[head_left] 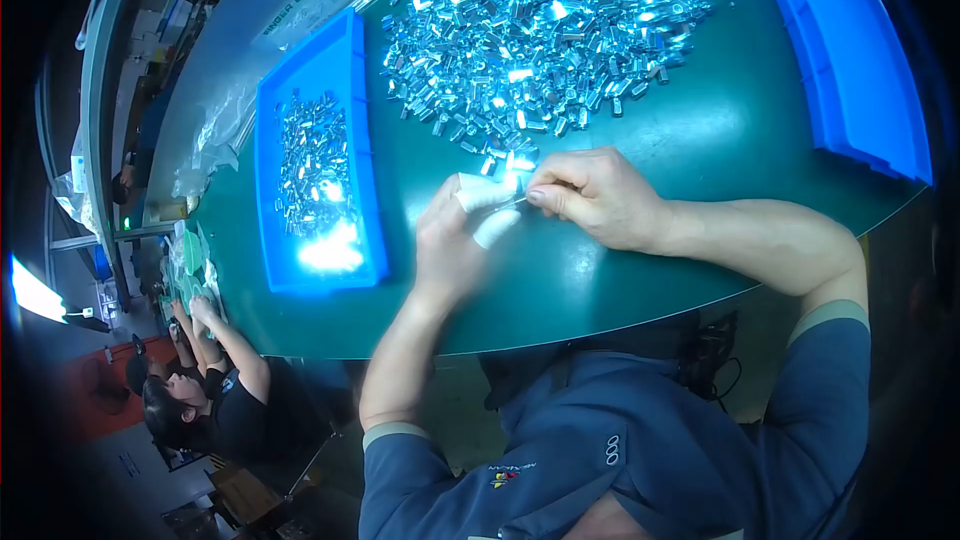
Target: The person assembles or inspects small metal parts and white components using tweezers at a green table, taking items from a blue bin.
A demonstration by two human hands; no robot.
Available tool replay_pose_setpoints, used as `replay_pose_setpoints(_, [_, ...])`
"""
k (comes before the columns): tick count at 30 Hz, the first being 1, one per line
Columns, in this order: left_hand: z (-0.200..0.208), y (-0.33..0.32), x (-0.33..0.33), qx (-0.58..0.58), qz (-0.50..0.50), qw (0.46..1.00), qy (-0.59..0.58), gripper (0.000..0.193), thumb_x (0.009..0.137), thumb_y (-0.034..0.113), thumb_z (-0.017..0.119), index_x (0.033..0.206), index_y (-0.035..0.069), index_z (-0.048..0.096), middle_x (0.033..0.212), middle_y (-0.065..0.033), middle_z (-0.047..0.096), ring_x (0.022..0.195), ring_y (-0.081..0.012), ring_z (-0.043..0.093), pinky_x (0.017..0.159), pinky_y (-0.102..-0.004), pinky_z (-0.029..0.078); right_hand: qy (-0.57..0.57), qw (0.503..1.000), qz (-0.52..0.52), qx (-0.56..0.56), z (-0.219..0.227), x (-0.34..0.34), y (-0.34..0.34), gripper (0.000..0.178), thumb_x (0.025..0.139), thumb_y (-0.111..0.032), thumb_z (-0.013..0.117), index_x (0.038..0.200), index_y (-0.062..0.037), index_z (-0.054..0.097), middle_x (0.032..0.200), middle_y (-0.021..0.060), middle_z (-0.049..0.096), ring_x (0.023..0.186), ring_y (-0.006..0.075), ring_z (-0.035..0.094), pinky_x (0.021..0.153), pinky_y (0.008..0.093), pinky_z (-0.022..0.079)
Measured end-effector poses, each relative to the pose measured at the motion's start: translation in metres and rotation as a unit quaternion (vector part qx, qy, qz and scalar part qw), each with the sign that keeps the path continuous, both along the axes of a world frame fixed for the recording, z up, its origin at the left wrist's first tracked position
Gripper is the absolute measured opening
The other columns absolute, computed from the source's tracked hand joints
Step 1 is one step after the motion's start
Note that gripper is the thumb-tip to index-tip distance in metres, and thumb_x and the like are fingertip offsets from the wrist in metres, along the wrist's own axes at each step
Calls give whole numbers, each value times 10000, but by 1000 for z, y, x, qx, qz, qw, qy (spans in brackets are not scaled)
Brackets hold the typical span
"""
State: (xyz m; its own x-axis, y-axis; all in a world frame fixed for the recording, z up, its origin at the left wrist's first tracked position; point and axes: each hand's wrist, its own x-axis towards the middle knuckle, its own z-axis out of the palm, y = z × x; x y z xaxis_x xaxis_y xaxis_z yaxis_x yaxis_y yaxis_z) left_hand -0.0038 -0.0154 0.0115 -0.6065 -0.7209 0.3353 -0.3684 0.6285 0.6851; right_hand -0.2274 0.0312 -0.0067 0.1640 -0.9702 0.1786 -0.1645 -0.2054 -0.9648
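My left hand (448,238) is raised over the green table (480,310), with white finger coverings on the thumb and a finger. Its fingertips close around a small shiny metal piece (514,182), partly lost in glare. Beside it, my right hand (612,202) is bare and closed in a pinch. A thin, pin-like metal tool (512,204) runs from its fingertips toward the left hand. Just beyond both hands spreads a large pile of small shiny metal pieces (560,40), its nearest loose ones close to my fingers.
A blue tray (375,240) holding similar metal pieces stands on the left. Another blue tray (860,60) sits at the right edge. Clear plastic bags (215,140) lie beyond the left tray. Farther left, a person in dark clothes (240,405) works at the table.
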Motion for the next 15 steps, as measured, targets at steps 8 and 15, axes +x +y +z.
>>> replay_pose_setpoints(8, [2,1,-5,-57,-5,998,-29,229,824,81,831,1029,27,746,916,-102,703,819,-228,663,704,-323,523,27,1000,0,-2,0,0,-2,283,1010,-255,628,817,-52,672,622,87,642,566,234,641,550,382,478])
replay_pose_setpoints(15, [10,3,7,-121,14,991,-51,232,823,90,838,1026,31,742,924,-109,710,812,-243,667,693,-335,524,4,999,18,42,1,-1,-1,410,1053,-313,563,753,-50,662,581,69,632,515,181,622,518,363,466])
